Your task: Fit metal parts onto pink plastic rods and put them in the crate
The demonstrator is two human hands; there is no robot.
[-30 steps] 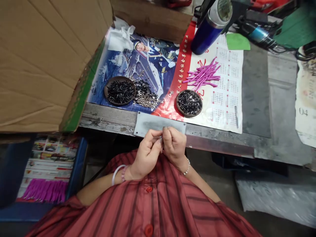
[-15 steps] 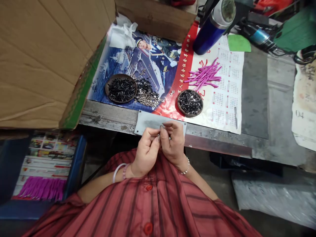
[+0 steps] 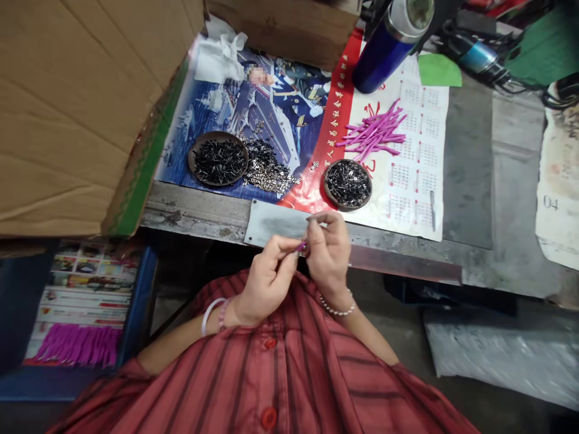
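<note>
Between thumb and forefinger, my left hand [image 3: 266,274] pinches a purple strip [image 3: 301,246], only its end showing. My right hand [image 3: 329,250] is closed close beside that end, its thumb and fingertips together; whatever they hold is too small or hidden to name. Both hands are over my lap at the table's front edge, by a grey metal plate [image 3: 277,223]. Beyond them stand a round bowl of small black and silver parts [image 3: 347,185] and, on the left, a bowl of thin black pieces [image 3: 219,159]. Small metal ring-like parts [image 3: 270,178] lie loose beside the left bowl.
A heap of purple strips [image 3: 375,131] lies on a calendar poster [image 3: 418,208]. Behind it stands a blue flask [image 3: 380,57]. A big cardboard box [image 3: 90,108] blocks the left side. Below it, a blue bin [image 3: 140,283] holds a row of purple strips [image 3: 78,345].
My right hand has shifted right and slightly up, opening a small gap between the hands. The purple strip's end now shows at my left fingertips. The camera view has shifted slightly.
</note>
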